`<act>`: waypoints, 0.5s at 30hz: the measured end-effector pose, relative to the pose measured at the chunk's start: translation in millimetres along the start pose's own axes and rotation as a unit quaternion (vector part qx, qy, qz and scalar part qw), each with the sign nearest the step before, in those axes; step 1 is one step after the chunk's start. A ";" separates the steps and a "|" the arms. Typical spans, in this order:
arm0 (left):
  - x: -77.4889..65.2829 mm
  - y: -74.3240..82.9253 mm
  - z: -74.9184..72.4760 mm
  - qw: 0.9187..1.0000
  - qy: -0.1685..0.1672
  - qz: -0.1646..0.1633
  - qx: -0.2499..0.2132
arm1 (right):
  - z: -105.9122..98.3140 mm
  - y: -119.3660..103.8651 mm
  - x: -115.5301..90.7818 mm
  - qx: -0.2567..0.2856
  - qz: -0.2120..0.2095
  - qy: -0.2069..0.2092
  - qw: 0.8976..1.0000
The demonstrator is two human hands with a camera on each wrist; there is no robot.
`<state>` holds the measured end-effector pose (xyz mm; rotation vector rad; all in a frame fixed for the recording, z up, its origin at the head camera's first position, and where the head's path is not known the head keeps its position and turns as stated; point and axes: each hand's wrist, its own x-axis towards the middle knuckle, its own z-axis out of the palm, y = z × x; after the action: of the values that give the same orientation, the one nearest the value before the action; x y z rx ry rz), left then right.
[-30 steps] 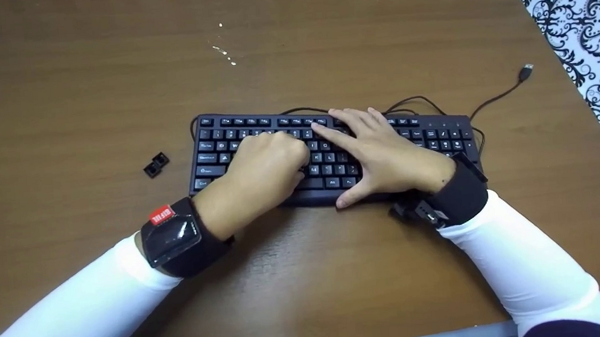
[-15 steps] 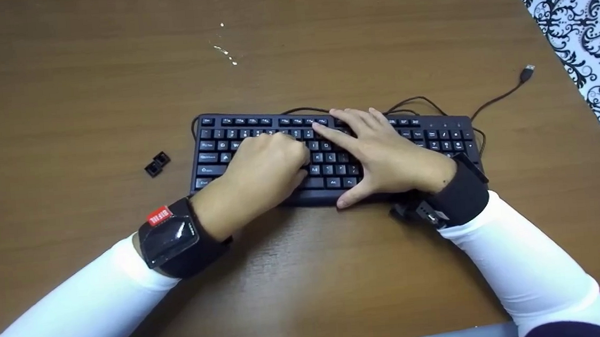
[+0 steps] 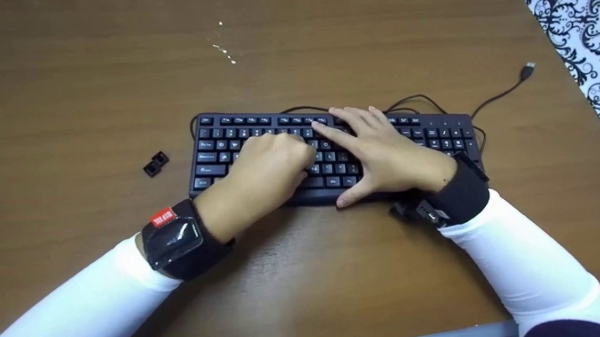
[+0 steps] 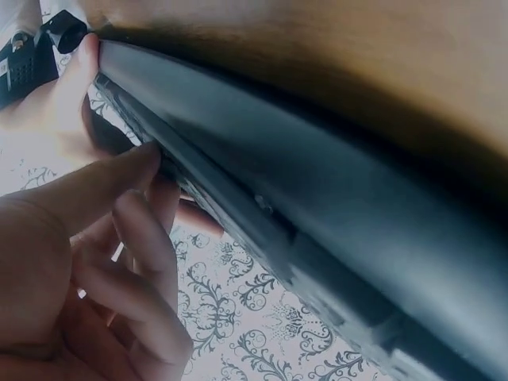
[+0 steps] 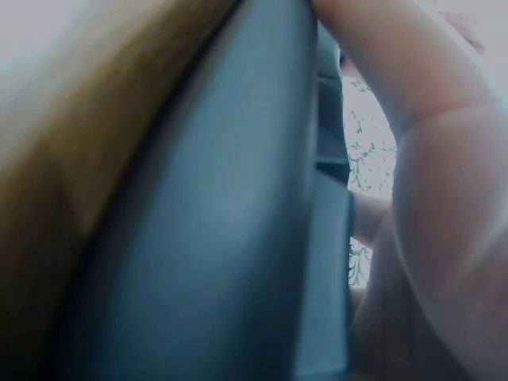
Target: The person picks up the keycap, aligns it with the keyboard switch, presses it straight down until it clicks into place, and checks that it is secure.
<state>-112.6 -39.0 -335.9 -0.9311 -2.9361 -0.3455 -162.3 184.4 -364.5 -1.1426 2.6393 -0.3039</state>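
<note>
A black keyboard (image 3: 329, 195) lies flat on the wooden table. My left hand (image 3: 265, 166) is over its middle keys with fingers curled down. In the left wrist view, the thumb (image 4: 119, 171) and index finger meet low at the keys, pinching at a keycap that the hand itself hides. My right hand (image 3: 384, 151) rests spread across the keyboard right of the left hand, fingers reaching the top rows and thumb on the front edge. To the keyboard's left lie small loose black keycaps (image 3: 156, 164), side by side.
A black cable (image 3: 417, 96) loops behind the keyboard and ends in a USB plug (image 3: 527, 71) at the right. Small pale specks (image 3: 224, 51) mark the table (image 3: 85, 89) further back. Patterned black-and-white cloth (image 3: 588, 22) shows past its right edge.
My left hand has shifted slightly to the right over the keys, still curled. The right hand, keyboard and loose keycaps stay put.
</note>
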 end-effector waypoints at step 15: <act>-4.8 -1.2 4.3 0.996 0.039 0.059 0.060 | 0.6 0.9 1.4 -0.005 0.004 -0.002 1.000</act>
<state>-109.2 -41.7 -340.8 -1.0442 -2.7797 -0.1923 -163.6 184.0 -365.5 -1.1338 2.6445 -0.2861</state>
